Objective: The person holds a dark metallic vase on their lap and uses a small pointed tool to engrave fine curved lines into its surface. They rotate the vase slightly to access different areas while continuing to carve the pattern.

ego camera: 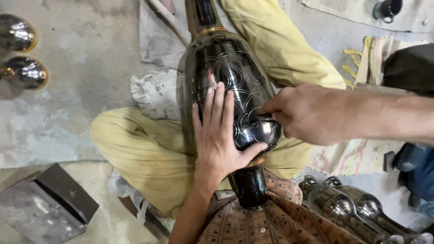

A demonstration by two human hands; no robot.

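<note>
The left hand (pixel 217 131) lies flat and unclenched in the middle of the frame, palm down on a large dark metal vase (pixel 226 81), fingers stretched toward the top of the picture and thumb hooked round the rounded bulge near its base. The right hand (pixel 303 113) comes in from the right edge, its fingers bunched tight against the vase just right of the left hand's fingertips — whether a tool is pinched there I cannot tell. The vase lies lengthwise across the person's lap, its neck running off the top centre of the frame and its narrow foot pointing down toward the body; fine scratched lines curve over its shiny black surface. Beneath it are crossed legs in yellow trousers (pixel 149 144), and a patterned brown shirt (pixel 266 221) fills the bottom centre. Outward — two silvery vases (pixel 357 212) lie side by side at lower right, two round shiny vessels (pixel 22 54) sit at upper left on the concrete floor (pixel 81 58), and a dark metal block (pixel 45 203) rests at lower left.
</note>
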